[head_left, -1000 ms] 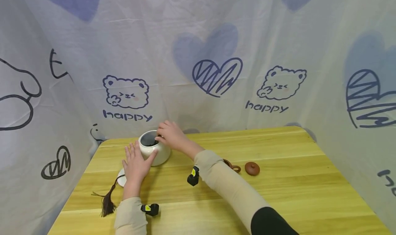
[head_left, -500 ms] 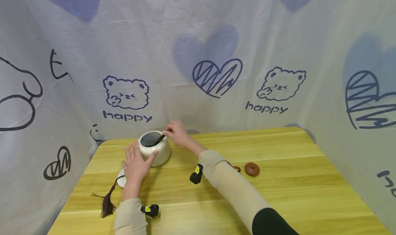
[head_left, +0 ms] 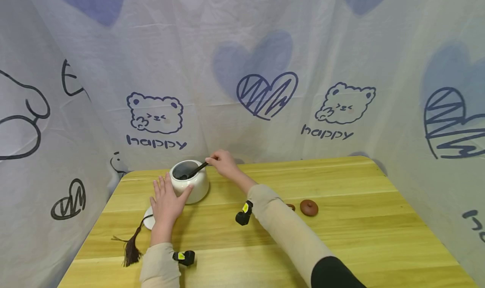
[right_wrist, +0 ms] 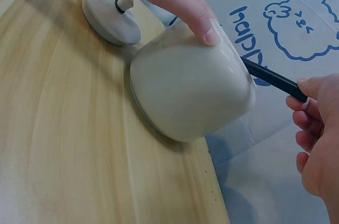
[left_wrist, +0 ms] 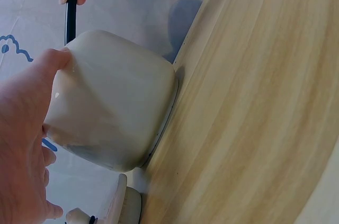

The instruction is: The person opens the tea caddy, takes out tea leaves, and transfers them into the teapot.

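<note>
A white ceramic jar [head_left: 197,189] stands upright at the table's back left, its mouth uncovered. My left hand [head_left: 168,201] holds its near side, thumb [left_wrist: 55,60] and fingers spread round the wall. My right hand [head_left: 225,165] is just right of the jar and pinches the end of a black spoon [head_left: 198,169]. The spoon slants down over the rim, and its dark head is inside the jar, only partly visible. In the right wrist view, the thumb and curled fingers grip the black handle [right_wrist: 273,79]. What the jar contains cannot be made out.
The jar's white lid [right_wrist: 111,15], with a dark tassel [head_left: 131,251], lies by my left wrist. A small reddish-brown lid [head_left: 309,208] sits on the wooden table [head_left: 360,233]. Beside it a brown loop handle [head_left: 291,206] shows; my right sleeve hides the rest. A printed cloth hangs behind.
My right hand has moved right and away from the jar's mouth, so more of the black spoon's handle shows, at a lower slant. The left hand and jar have stayed put.
</note>
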{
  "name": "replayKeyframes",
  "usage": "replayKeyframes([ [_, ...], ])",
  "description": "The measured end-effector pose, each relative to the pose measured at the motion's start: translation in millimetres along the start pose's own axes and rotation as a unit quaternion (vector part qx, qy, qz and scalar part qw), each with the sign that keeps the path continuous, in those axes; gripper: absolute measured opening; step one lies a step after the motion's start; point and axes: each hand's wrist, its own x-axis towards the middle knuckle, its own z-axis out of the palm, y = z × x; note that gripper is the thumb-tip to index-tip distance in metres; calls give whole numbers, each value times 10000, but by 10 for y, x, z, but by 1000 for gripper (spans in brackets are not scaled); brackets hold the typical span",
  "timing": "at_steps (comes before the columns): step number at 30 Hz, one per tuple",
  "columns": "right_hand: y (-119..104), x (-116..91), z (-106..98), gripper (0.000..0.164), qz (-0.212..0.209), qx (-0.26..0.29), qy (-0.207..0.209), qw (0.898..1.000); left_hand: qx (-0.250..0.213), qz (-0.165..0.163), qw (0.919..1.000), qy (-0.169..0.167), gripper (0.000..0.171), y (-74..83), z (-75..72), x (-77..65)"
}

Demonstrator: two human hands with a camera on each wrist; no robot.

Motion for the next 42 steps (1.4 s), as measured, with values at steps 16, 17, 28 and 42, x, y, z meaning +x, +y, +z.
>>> replayKeyframes([
  [16,-30,-40,48,27,212,11,160,9996,-12,10,10000,37,107,-18,-5,9],
  [17,-32,-42,61,27,214,0,154,9997,-15,8,10000,37,107,-18,-6,9],
  [28,2,-55,123,26,759,608,453,9942,15,-28,10000,-31,107,-6,2,19],
  [42,118,-71,-11,29,869,334,692,9933,8,-38,10000,-34,108,-20,12,17],
])
